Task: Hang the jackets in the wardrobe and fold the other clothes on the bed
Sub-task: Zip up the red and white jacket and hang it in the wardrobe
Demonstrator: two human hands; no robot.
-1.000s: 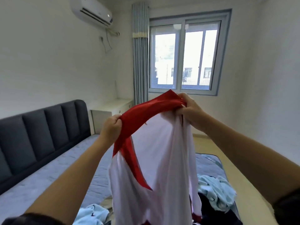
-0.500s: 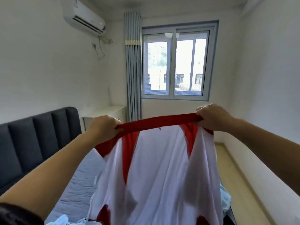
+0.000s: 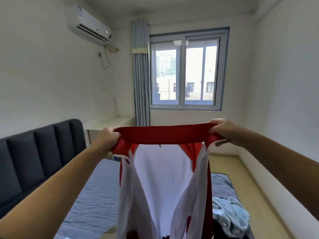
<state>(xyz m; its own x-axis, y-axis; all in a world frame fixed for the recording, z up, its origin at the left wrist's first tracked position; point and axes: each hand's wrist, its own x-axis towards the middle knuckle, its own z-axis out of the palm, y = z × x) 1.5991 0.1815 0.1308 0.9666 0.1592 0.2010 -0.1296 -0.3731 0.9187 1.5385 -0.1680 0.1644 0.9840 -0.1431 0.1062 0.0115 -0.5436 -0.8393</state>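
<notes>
A person stands at the side of a bed (image 3: 89,204) and holds a red-and-white garment (image 3: 160,178) up at arm's length, at the centre of the head view. A dark padded headboard (image 3: 34,152) runs along the wall at 9 o'clock, with an air conditioner (image 3: 88,23) mounted high at 11 o'clock. Below it, a white bedside cabinet (image 3: 110,123) stands in the corner just past the headboard.

The left hand (image 3: 110,138) has its fingers clenched round the left end of the garment's red band (image 3: 164,134). The band is pulled taut and nearly level between the two hands, and the white body, edged with red panels, hangs straight down from it over the bed and out of the bottom of the frame. A grey-blue curtain (image 3: 140,75) is drawn to the left of a two-pane window (image 3: 184,73) at 12 o'clock, directly above the band.

The right hand (image 3: 222,130) grasps the band's right end, fingers curled over the cloth. At 5 o'clock a crumpled light-blue piece of clothing (image 3: 229,216) lies on the mattress near the foot of the bed, touching a dark garment (image 3: 222,230) just beside it. A pale wooden floor (image 3: 241,178) runs along the right-hand wall at 4 o'clock.
</notes>
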